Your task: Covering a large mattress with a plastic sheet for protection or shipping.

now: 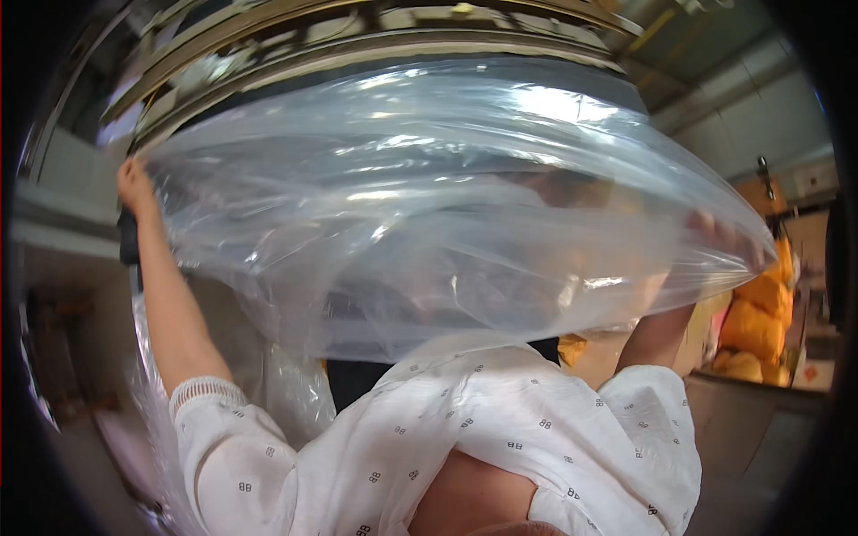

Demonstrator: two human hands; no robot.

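Observation:
A wide sheet of clear plastic film (429, 210) is stretched between my two raised arms, wrinkled and shiny. At the far left, my left hand (134, 186) is closed on a corner of it. My right hand (728, 239) shows blurred through the film on the right, where the folds gather to a point around its fingers. It appears closed on the film there, though the plastic partly veils the grip. The lower edge of the film sags close to my white patterned shirt (527, 411).
Beyond the film runs a machine frame with long metal bars (384, 40). Orange-yellow bags (755, 313) are piled at the right. More loose clear plastic (299, 384) hangs below at the left. A grey wall (751, 116) stands at the back right.

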